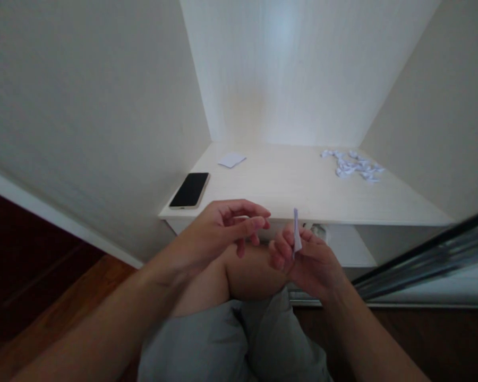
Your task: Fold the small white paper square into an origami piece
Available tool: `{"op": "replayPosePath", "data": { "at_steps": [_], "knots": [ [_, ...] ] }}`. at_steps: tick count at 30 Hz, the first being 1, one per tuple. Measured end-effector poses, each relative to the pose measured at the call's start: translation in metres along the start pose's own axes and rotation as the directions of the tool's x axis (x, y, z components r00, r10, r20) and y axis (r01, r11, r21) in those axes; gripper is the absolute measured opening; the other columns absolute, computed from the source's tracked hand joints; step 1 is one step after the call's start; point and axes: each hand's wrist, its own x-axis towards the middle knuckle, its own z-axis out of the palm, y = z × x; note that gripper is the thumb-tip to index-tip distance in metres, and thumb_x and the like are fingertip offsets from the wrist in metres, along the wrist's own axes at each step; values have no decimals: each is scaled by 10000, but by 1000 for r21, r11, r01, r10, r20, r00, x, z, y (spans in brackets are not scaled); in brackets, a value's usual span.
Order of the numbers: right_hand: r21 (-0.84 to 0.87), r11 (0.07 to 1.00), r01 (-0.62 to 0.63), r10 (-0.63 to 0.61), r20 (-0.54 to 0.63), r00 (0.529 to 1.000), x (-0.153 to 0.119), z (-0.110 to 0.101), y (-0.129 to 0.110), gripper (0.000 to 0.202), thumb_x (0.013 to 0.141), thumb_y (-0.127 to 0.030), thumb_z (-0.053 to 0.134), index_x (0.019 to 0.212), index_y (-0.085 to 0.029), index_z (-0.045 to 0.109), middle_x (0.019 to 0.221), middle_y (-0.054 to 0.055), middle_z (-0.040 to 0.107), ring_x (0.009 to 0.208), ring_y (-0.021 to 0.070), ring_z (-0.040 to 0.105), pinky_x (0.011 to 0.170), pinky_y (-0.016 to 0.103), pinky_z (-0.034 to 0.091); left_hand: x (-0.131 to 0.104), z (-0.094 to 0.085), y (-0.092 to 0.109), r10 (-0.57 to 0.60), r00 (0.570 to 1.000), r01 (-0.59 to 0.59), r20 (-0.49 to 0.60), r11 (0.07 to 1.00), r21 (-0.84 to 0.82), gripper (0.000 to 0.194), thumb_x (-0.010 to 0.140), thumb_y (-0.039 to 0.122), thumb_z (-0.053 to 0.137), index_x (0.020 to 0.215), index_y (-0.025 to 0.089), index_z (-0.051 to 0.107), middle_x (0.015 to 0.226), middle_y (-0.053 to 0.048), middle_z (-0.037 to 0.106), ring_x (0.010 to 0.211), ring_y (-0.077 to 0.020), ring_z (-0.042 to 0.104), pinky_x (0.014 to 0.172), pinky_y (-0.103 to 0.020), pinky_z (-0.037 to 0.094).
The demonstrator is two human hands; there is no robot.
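Note:
Between the thumb and fingers of my right hand [308,260] is a narrow folded strip of white paper [296,231], held nearly upright. My left hand [237,223] hovers to its left with the fingers curved and apart, holding nothing and not touching the strip. Both hands are above my lap, in front of the shelf's front edge. Farther back on the white shelf [271,180] lies a flat piece of white paper [231,160]. A loose heap of small twisted white paper pieces [356,165] rests at the back right of the shelf.
A phone [190,190] with a dark screen lies at the shelf's left front corner. Side walls enclose the shelf left and right. A lower shelf [354,249] shows beneath, partly hidden by my right hand. A dark-edged sliding door frame [430,254] stands at the right.

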Motion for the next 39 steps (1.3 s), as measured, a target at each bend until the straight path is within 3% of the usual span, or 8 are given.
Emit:
{"op": "replayPosePath", "data": {
  "at_steps": [2,4,9,14,20,29,34,39],
  "knots": [
    [97,995,-13,6,66,998,3,5,14,375,835,-514,842,771,-230,606,685,-23,526,632,168,533,626,305,485,-1,13,-7,-30,999,32,35,996,-87,175,933,319,799,1046,185,788,871,-66,811,614,-106,698,471,-158,483],
    [208,978,-26,3,112,994,5,6,26,290,893,-467,809,851,-220,663,694,-30,515,635,151,521,643,279,498,-2,21,-11,-61,994,77,93,981,-179,238,918,357,825,1034,158,766,772,-57,798,590,-123,720,497,-172,525],
    [425,899,-105,12,216,976,8,3,44,185,942,-362,783,913,-184,745,709,-16,548,652,133,516,648,238,499,-3,23,-18,-111,989,135,95,943,-304,340,859,427,884,920,140,712,694,-35,777,528,-150,724,502,-241,629],
    [431,890,-147,47,234,971,11,2,50,182,921,-342,806,867,-174,760,701,-3,582,657,144,531,659,258,500,-2,18,-30,-129,985,163,116,917,-363,308,880,384,875,968,161,682,693,-18,784,532,-167,743,488,-261,647],
    [349,926,-140,93,148,985,11,0,54,267,929,-394,810,831,-149,770,709,28,632,701,162,600,664,259,496,-2,9,-49,-28,988,100,154,871,-482,131,973,263,787,1002,176,693,737,-21,806,582,-139,771,505,-155,583],
    [309,935,-174,182,3,983,10,12,56,310,853,-411,911,890,-139,768,742,26,694,645,121,621,627,222,472,-6,-5,-69,52,993,-3,107,911,-413,143,894,232,859,912,173,729,698,-18,758,571,-163,746,569,-241,615],
    [446,866,-228,215,80,973,9,18,67,314,827,-417,925,895,-166,748,689,-14,621,596,122,551,582,240,444,-7,-11,-74,49,996,-25,74,954,-298,133,848,206,895,881,176,770,806,-23,767,674,-136,738,646,-221,603],
    [603,744,-289,229,177,957,9,20,80,294,890,-402,856,893,-166,681,669,-50,488,603,118,441,589,250,398,-8,-16,-78,48,996,-31,81,980,-197,80,851,210,895,872,212,818,829,-6,751,736,-117,721,677,-192,573]
  ]
}}
